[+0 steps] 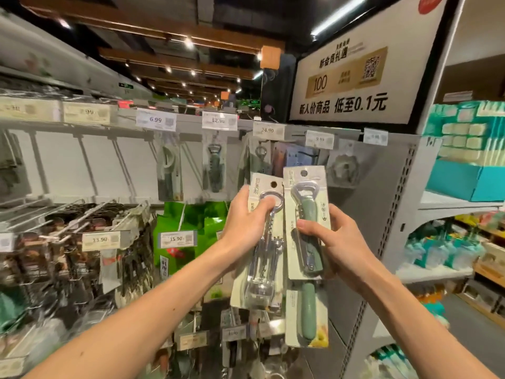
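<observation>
My left hand (246, 222) grips a carded pack with a chrome winged corkscrew (263, 258), thumb across the ring at its top. My right hand (336, 242) grips a carded pack with a green-handled bottle opener (307, 222), thumb on the front. Behind and below that pack, a second pack with a green-handled tool (307, 315) sticks out downward; whether my right hand also holds it is hidden. Both packs are held upright side by side in front of the store's hook display.
A grey pegboard wall (363, 203) carries hooks with more packaged openers (214, 168) and price tags (155, 119). Green bags (191, 222) hang lower down. A white promotional sign (352, 77) stands above. Shelves with teal boxes (464, 160) are at the right.
</observation>
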`<control>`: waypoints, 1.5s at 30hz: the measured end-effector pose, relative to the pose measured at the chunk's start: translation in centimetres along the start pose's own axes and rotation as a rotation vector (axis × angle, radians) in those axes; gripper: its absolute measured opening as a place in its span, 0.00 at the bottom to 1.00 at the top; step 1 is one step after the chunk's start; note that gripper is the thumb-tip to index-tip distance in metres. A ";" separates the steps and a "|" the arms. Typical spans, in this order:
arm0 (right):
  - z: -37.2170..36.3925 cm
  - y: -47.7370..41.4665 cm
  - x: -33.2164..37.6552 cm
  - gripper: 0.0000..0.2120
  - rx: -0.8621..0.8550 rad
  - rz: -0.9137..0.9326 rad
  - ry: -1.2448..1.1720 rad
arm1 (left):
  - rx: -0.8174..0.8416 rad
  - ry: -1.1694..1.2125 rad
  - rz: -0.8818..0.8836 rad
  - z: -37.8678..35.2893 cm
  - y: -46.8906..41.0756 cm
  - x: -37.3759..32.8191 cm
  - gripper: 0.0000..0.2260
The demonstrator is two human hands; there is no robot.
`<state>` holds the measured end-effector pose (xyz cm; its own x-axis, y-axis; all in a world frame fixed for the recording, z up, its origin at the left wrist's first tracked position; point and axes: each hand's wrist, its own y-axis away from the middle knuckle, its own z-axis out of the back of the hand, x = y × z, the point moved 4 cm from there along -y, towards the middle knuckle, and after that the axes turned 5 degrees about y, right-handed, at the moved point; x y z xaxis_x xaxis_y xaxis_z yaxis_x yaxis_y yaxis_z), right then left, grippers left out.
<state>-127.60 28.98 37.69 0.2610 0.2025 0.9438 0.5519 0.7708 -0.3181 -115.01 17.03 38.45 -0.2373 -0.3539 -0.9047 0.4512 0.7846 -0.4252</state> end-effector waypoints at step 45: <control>2.7 -23.0 -6.2 0.18 0.364 0.138 -0.036 | -0.178 -0.668 -0.670 -3.2 -22.3 2.9 0.37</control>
<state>-144.05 11.68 39.38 0.2820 0.3357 0.8988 0.1948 0.8973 -0.3962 -128.49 0.14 45.33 0.1659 -0.9304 -0.3269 0.2496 0.3604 -0.8988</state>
